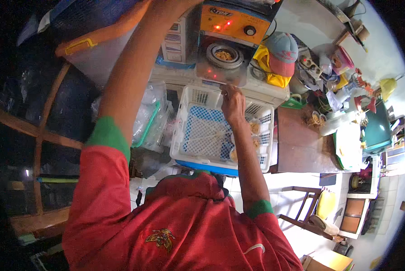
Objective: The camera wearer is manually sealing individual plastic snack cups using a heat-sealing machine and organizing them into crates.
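Observation:
An orange-fronted cup sealer (236, 22) stands on a counter before me, its red lights lit. In its metal tray (205, 73), a round cup holder (219, 61) carries a cup of golden-brown food pieces (223, 55). My right hand (233, 105) has its fingers bunched on the tray's front edge, though the exact grip is partly hidden. Below that hand sits a white plastic basket (177, 135) with a blue lattice bottom. Several clear cups of similar food (255, 127) lie along its right side, partly behind my forearm. My left arm reaches past the top edge, leaving the hand out of view.
Plastic bags and a green-rimmed item (146, 125) lie left of the basket. A cap (282, 50) rests on yellow cloth beside the sealer. To the right are a brown table (300, 142), a bright tray (348, 145) and a wooden chair (302, 203).

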A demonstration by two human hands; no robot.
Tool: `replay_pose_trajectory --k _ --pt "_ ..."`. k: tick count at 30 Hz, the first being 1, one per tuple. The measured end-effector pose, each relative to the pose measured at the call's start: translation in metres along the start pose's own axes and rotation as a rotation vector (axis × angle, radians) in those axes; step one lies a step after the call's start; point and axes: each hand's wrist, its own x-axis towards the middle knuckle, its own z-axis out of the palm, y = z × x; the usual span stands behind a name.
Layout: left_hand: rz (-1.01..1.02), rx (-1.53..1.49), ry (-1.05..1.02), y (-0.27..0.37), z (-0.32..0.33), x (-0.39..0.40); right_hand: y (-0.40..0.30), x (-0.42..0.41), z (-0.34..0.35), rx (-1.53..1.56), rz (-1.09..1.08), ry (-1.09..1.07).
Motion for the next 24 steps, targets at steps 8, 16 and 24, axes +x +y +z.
replay_pose_trajectory --k 8,16,24 --pt "0.083 0.390 0.147 -0.021 0.088 0.192 0.072 0.073 0.037 -0.007 -0.257 0.064" --pt "0.185 0.373 0.200 -0.040 0.118 0.173 0.127 0.107 0.052 -0.050 -0.138 0.007" --pt "0.440 0.542 0.618 -0.035 0.113 0.162 0.099 0.134 0.049 1.404 0.513 0.167"
